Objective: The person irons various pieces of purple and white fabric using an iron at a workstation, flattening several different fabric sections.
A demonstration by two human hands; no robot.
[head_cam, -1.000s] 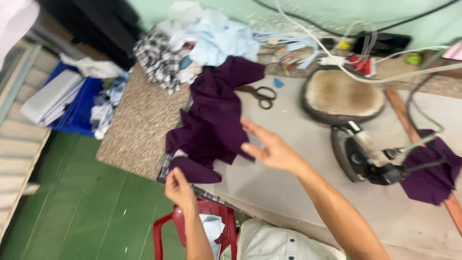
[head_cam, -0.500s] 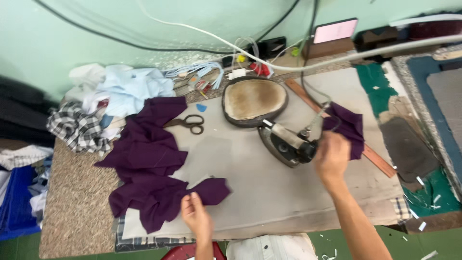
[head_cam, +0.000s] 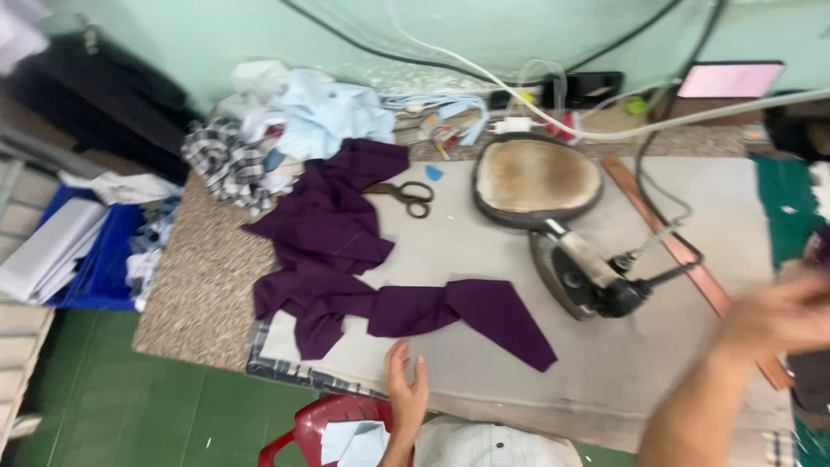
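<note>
A pile of dark purple cloth pieces [head_cam: 333,229] lies on the pale ironing pad [head_cam: 484,259]. One long purple strip [head_cam: 458,316] stretches rightward from the pile across the pad. My left hand [head_cam: 406,389] rests at the pad's near edge, fingers apart, just below that strip and holding nothing. My right hand [head_cam: 782,316] is blurred at the far right, above the pad's right end; whether it grips anything is unclear. A dark piece of cloth [head_cam: 817,246] shows just beyond it.
An iron [head_cam: 588,277] lies on its side beside an oval iron rest [head_cam: 536,182]. Scissors [head_cam: 406,195], a wooden ruler [head_cam: 692,259], heaped pale and checked fabrics [head_cam: 277,130], a blue bin [head_cam: 95,259] and a red plastic chair [head_cam: 337,428] surround the pad.
The long purple strip now lies spread to the right on the pad. My right hand has left the iron area and swung to the far right. The view has shifted.
</note>
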